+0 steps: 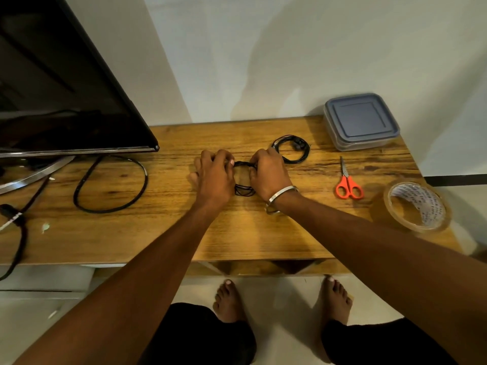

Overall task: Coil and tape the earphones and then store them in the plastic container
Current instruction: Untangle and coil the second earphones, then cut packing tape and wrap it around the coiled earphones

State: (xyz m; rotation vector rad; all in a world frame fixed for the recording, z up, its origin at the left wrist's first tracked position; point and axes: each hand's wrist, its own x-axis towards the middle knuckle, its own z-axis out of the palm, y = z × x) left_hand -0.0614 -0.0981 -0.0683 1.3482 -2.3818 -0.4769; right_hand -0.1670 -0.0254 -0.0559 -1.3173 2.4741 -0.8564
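The left hand (214, 177) and the right hand (268, 172) are both curling their fingers (224, 160) around a black earphone coil (243, 177). The coil is sitting between the two hands on the wooden tabletop (263, 233). Each hand is pinching one side of it. The hands are hiding most of the coil, so only thin black loops are peeking out between them. Just past the right fingers, a second coil of earphones (291, 151) is lying in a round ring. Farther right of the fingers, orange scissors (348, 184) and a shiny roll of brown tape (415, 205) are resting. The plastic container (361, 121), square with a gray lid, is sitting at the far corner.
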